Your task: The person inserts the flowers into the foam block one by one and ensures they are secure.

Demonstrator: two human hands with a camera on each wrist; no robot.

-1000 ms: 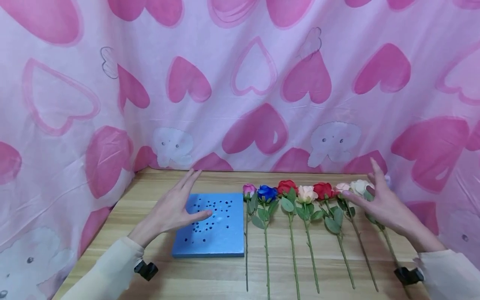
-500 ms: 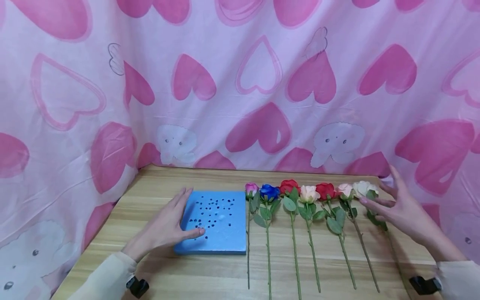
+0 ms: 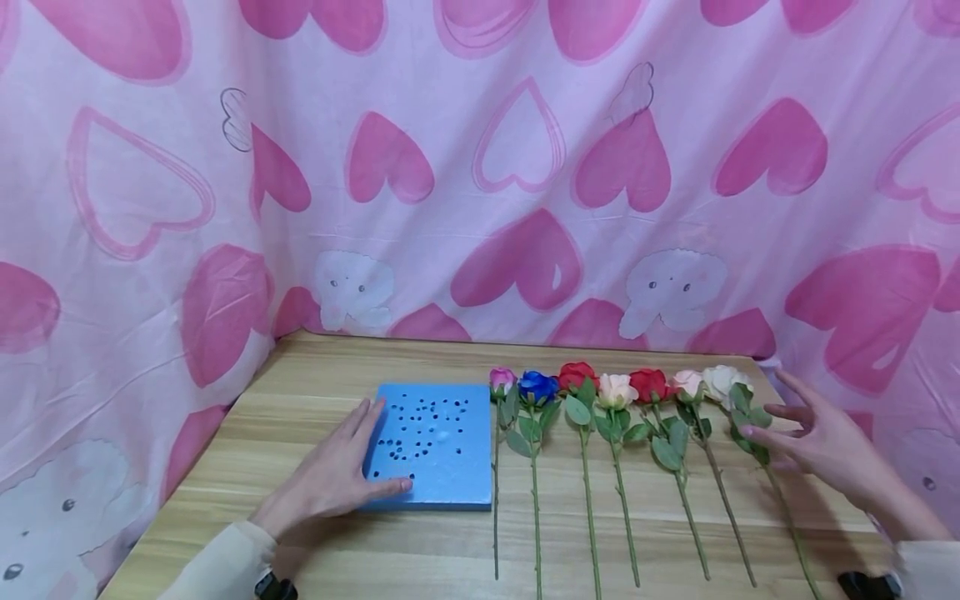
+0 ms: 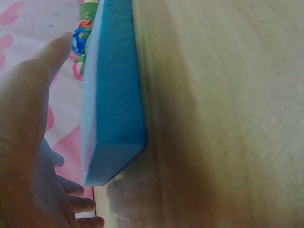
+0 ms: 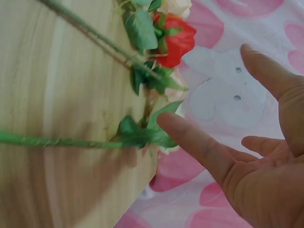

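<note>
In the head view a blue foam board dotted with small holes lies on the left half of the table. My left hand is at its left side, fingers extended along that edge and thumb over the front left corner; contact is unclear. The left wrist view shows the thumb above the board's thick side. At the far right my right hand hovers beside the white rose, thumb and fingers spread, nothing held. Its thumb tip appears near the leaves in the right wrist view.
Between board and right hand lie other artificial roses in a row, stems toward me: pink-purple, blue, red, pale pink, another red and another pale pink. Behind the wooden table hangs a heart-print curtain.
My left hand has come down toward the board's left edge. The right hand has moved right and lower, from over the white rose to beside its leaves. The roses stay in place.
</note>
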